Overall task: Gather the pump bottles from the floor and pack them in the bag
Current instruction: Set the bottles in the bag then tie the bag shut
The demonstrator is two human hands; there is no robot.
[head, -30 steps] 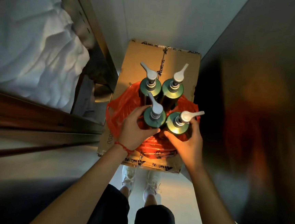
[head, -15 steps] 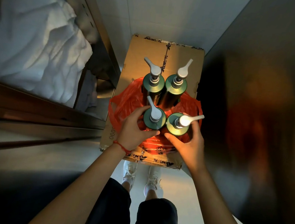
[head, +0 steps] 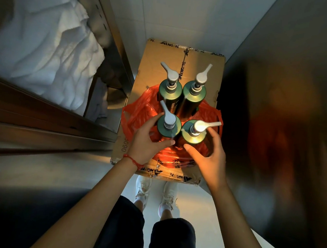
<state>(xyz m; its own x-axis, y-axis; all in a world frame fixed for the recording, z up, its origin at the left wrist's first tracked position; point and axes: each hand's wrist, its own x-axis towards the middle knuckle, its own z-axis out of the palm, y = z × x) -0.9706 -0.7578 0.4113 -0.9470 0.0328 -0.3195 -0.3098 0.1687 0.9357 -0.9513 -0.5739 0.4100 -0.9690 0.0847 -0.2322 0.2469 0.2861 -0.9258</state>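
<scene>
Several dark green pump bottles with white pump heads stand upright in an orange plastic bag [head: 137,113] that lies open on a cardboard box [head: 160,56]. Two bottles are at the back: one on the left [head: 170,90] and one on the right [head: 194,94]. My left hand [head: 147,144] curls around the near left bottle [head: 168,128], thumb in front and fingers on its left side. My right hand [head: 210,157] wraps the near right bottle [head: 193,135] from the right. The bottles' lower bodies are hidden by the bag and my hands.
The box fills a narrow strip of pale floor between a metal shelf unit holding white linen [head: 53,41] on the left and a dark shiny wall [head: 288,115] on the right. My feet in white shoes [head: 156,194] stand just behind the box.
Both hands stay around the same two near bottles. My right thumb has eased slightly off the front of its bottle. The view has shifted a little.
</scene>
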